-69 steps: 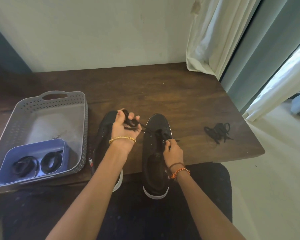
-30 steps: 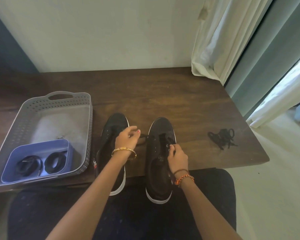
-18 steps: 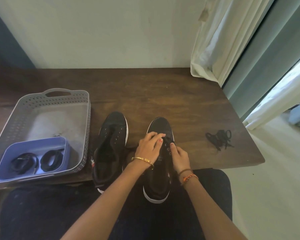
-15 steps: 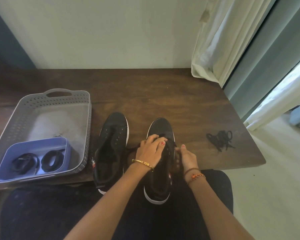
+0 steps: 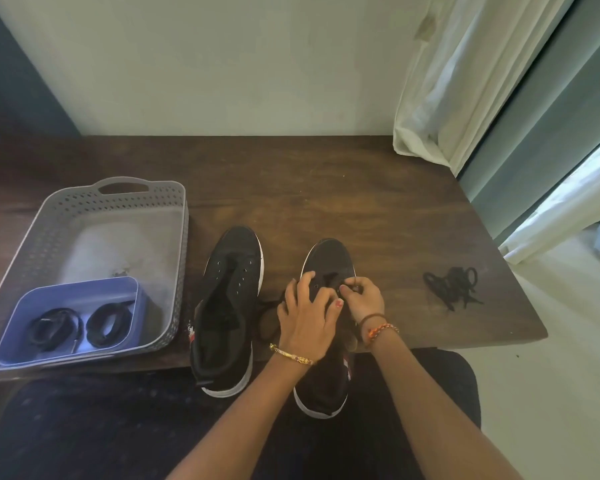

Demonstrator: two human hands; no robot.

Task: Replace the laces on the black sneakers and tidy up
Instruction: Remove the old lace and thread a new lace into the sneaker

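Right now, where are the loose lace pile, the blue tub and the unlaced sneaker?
loose lace pile (image 5: 452, 285), head view, tangle's middle.
blue tub (image 5: 84, 289), head view, far wall.
unlaced sneaker (image 5: 238, 251), head view, toe.

basket (image 5: 184, 216) left of sneakers (image 5: 229, 271)

Both hands met over the lacing of the right sneaker (image 5: 328, 258) at the edge of a dark wooden table (image 5: 326, 188); the left hand (image 5: 305, 317) lay spread across its tongue, while the right hand (image 5: 364, 299) pinched a black lace (image 5: 333, 276) at the eyelets; just left of the hands stood the left sneaker (image 5: 229, 289), unlaced; farther left, a grey basket (image 5: 84, 202) held a blue tray (image 5: 66, 289) with two coiled laces (image 5: 80, 327); to the right of the hands lay a loose lace pile (image 5: 454, 284).
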